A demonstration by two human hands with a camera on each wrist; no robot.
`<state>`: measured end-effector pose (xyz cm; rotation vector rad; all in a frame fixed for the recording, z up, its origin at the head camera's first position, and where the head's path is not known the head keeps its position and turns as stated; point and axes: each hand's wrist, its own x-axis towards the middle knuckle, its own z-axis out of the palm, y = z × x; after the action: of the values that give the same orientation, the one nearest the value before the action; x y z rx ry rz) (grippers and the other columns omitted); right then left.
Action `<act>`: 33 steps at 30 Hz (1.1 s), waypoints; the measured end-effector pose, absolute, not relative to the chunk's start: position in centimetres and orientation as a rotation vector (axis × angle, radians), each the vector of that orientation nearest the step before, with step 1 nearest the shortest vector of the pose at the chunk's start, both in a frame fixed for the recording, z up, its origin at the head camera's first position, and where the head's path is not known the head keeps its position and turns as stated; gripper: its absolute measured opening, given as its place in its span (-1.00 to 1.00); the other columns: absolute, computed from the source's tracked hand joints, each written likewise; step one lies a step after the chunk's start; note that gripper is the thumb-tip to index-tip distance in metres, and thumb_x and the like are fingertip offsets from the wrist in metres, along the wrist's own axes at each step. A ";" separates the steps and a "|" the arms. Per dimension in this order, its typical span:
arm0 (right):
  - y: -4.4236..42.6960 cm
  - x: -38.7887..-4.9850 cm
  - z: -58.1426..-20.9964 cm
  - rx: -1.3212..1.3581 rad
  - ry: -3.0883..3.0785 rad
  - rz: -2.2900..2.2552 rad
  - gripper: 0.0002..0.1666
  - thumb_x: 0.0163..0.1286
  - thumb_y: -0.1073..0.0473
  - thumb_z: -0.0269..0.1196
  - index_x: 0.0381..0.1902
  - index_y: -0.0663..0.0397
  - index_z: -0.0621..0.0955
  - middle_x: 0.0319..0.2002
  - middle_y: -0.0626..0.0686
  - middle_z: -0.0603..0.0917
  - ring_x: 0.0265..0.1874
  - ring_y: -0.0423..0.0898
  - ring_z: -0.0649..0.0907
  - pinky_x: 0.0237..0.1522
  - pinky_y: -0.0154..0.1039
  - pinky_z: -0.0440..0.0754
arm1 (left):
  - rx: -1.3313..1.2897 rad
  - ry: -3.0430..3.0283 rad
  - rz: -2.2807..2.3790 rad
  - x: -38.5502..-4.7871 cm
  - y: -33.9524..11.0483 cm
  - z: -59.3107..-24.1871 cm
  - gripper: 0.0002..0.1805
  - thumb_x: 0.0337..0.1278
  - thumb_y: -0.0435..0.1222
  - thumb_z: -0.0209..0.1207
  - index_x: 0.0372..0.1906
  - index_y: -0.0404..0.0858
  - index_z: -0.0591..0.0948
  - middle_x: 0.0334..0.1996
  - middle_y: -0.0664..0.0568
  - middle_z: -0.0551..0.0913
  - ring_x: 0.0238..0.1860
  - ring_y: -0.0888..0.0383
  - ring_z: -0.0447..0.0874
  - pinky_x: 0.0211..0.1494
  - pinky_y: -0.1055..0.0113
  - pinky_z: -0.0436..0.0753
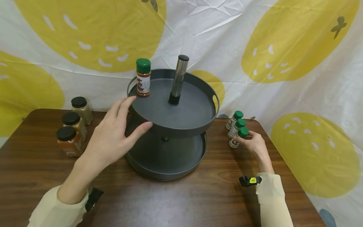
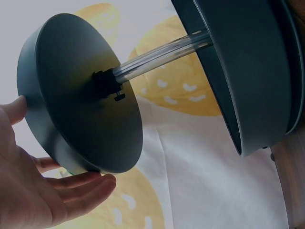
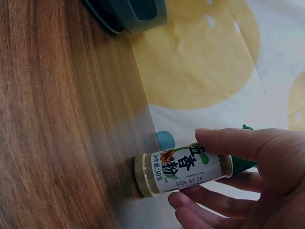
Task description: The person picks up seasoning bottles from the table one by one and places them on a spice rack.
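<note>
A dark grey two-tier round rack (image 1: 170, 118) stands on the table, with a steel post (image 1: 179, 78) rising through its upper tray. On that tray's left side a green-capped spice bottle (image 1: 143, 82) stands upright. My left hand (image 1: 113, 130) is at the upper tray's left edge, thumb and fingers spread and touching its wall in the left wrist view. At the right, my right hand (image 1: 256, 143) pinches the nearest of three green-capped spice bottles. In the right wrist view this spice bottle (image 3: 183, 167) shows a white label, between thumb and fingers, its base at the tabletop.
On the left stand three square spice jars (image 1: 71, 138) with black lids, in a row. Two more green-capped bottles (image 1: 234, 120) are just behind the pinched one. A cloth with yellow fruit prints (image 1: 204, 34) hangs behind the wooden table (image 1: 170, 201).
</note>
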<state>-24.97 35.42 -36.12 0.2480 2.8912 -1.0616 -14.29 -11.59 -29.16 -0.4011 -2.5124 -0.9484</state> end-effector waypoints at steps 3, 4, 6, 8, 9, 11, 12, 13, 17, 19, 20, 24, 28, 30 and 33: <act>35.3 -24.8 -36.1 0.255 2.911 -1.057 -0.16 0.37 -0.19 0.34 0.32 0.35 0.46 0.18 0.39 0.56 0.17 0.30 0.52 0.17 0.25 0.48 | -0.411 -2.507 -0.946 -14.3 -11.7 -29.2 -0.10 0.31 0.24 0.15 0.57 -0.11 0.16 0.46 -0.19 0.24 0.43 -0.18 0.28 0.18 -0.33 0.45; 35.3 -24.8 -36.1 0.258 2.919 -1.053 -0.17 0.37 -0.19 0.35 0.30 0.35 0.48 0.16 0.38 0.57 0.15 0.28 0.53 0.15 0.24 0.49 | -0.410 -2.506 -0.942 -14.3 -11.7 -29.2 -0.10 0.31 0.24 0.15 0.57 -0.11 0.16 0.46 -0.19 0.24 0.43 -0.18 0.28 0.18 -0.32 0.46; 35.2 -24.6 -36.0 0.257 2.946 -1.045 -0.20 0.35 -0.20 0.36 0.26 0.33 0.52 0.10 0.35 0.62 0.10 0.25 0.57 0.09 0.18 0.53 | -0.410 -2.507 -0.938 -14.3 -11.7 -29.3 -0.09 0.31 0.24 0.15 0.57 -0.11 0.16 0.46 -0.19 0.25 0.43 -0.18 0.28 0.17 -0.32 0.46; 35.2 -24.4 -35.9 0.247 2.976 -1.023 -0.22 0.34 -0.22 0.36 0.22 0.31 0.56 0.03 0.32 0.66 0.04 0.23 0.60 0.03 0.14 0.55 | -0.407 -2.510 -0.932 -14.4 -11.7 -29.2 -0.09 0.31 0.25 0.15 0.57 -0.11 0.16 0.46 -0.19 0.25 0.43 -0.18 0.28 0.17 -0.31 0.47; 35.2 -24.3 -35.7 0.246 2.989 -1.016 -0.24 0.34 -0.23 0.36 0.19 0.30 0.57 -0.01 0.31 0.68 0.01 0.22 0.61 0.00 0.11 0.56 | -0.404 -2.511 -0.928 -14.4 -11.7 -29.2 -0.10 0.31 0.25 0.14 0.56 -0.11 0.16 0.46 -0.19 0.25 0.43 -0.17 0.28 0.18 -0.30 0.47; 35.2 -24.0 -35.3 0.233 3.007 -1.011 -0.25 0.33 -0.24 0.36 0.14 0.30 0.59 -0.03 0.30 0.70 0.01 0.21 0.61 -0.02 0.08 0.56 | -0.403 -2.511 -0.925 -14.4 -11.6 -29.2 -0.10 0.31 0.25 0.14 0.56 -0.12 0.16 0.45 -0.19 0.26 0.43 -0.17 0.29 0.18 -0.30 0.47; 35.2 -23.9 -35.1 0.227 3.010 -1.014 -0.26 0.33 -0.24 0.36 0.12 0.30 0.59 -0.03 0.31 0.69 0.01 0.21 0.61 -0.03 0.07 0.55 | -0.402 -2.511 -0.924 -14.5 -11.6 -29.2 -0.10 0.31 0.25 0.14 0.56 -0.12 0.16 0.45 -0.19 0.26 0.43 -0.17 0.29 0.18 -0.29 0.48; 35.2 -23.8 -34.9 0.220 3.012 -1.012 -0.26 0.33 -0.25 0.35 0.13 0.31 0.59 0.00 0.32 0.68 0.03 0.21 0.59 -0.02 0.08 0.55 | -0.403 -2.512 -0.924 -14.5 -11.6 -29.2 -0.10 0.31 0.25 0.14 0.56 -0.12 0.16 0.45 -0.19 0.26 0.43 -0.17 0.29 0.18 -0.30 0.47; 35.0 -23.4 -33.9 0.190 3.014 -1.028 -0.23 0.33 -0.25 0.35 0.15 0.33 0.58 0.09 0.37 0.63 0.08 0.24 0.56 -0.03 0.07 0.55 | -0.400 -2.520 -0.923 -14.5 -11.6 -29.2 -0.09 0.31 0.26 0.12 0.57 -0.12 0.15 0.46 -0.19 0.25 0.43 -0.17 0.28 0.18 -0.30 0.47; 34.9 -23.1 -33.4 0.171 3.026 -1.027 -0.21 0.33 -0.26 0.35 0.17 0.32 0.59 0.11 0.37 0.62 0.09 0.24 0.56 -0.06 0.02 0.55 | -0.402 -2.525 -0.925 -14.5 -11.6 -29.1 -0.08 0.32 0.27 0.11 0.57 -0.12 0.15 0.46 -0.20 0.25 0.43 -0.18 0.27 0.19 -0.31 0.46; 34.8 -23.0 -33.2 0.164 3.034 -1.022 -0.21 0.32 -0.27 0.35 0.17 0.32 0.59 0.10 0.36 0.63 0.07 0.23 0.57 -0.09 -0.01 0.55 | -0.403 -2.527 -0.925 -14.5 -11.6 -29.1 -0.08 0.32 0.27 0.11 0.57 -0.12 0.15 0.46 -0.20 0.25 0.43 -0.19 0.27 0.19 -0.31 0.46; 34.3 -22.4 -32.0 0.143 3.074 -1.018 -0.20 0.32 -0.32 0.33 0.15 0.28 0.61 0.06 0.32 0.66 0.01 0.19 0.59 -0.15 -0.08 0.54 | -0.404 -2.533 -0.930 -14.4 -11.6 -29.1 -0.07 0.32 0.28 0.10 0.58 -0.12 0.14 0.46 -0.21 0.24 0.43 -0.20 0.27 0.20 -0.32 0.44; 33.8 -21.8 -30.7 0.126 3.101 -1.052 -0.22 0.32 -0.33 0.32 0.13 0.26 0.62 0.05 0.32 0.68 0.06 0.19 0.60 -0.11 -0.04 0.55 | -0.400 -2.535 -0.930 -14.4 -11.6 -29.0 -0.07 0.31 0.29 0.10 0.58 -0.12 0.14 0.46 -0.21 0.24 0.43 -0.20 0.28 0.20 -0.32 0.45; 33.6 -21.5 -30.0 0.113 3.115 -1.070 -0.23 0.32 -0.33 0.32 0.11 0.25 0.63 0.04 0.32 0.68 0.07 0.20 0.60 -0.09 -0.02 0.55 | -0.401 -2.534 -0.929 -14.4 -11.5 -29.0 -0.07 0.31 0.29 0.10 0.58 -0.13 0.14 0.46 -0.22 0.24 0.43 -0.21 0.28 0.20 -0.32 0.45; 33.3 -21.0 -28.9 0.096 3.143 -1.077 -0.27 0.32 -0.32 0.33 0.07 0.23 0.64 0.03 0.32 0.69 0.08 0.20 0.60 -0.10 -0.03 0.54 | -0.401 -2.531 -0.928 -14.3 -11.6 -29.0 -0.07 0.31 0.28 0.11 0.58 -0.13 0.14 0.46 -0.22 0.25 0.42 -0.21 0.28 0.20 -0.32 0.45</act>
<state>-21.02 33.30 -28.93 0.0960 3.1426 -1.0768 -14.31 -11.56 -29.00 -0.4009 -2.5313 -0.9282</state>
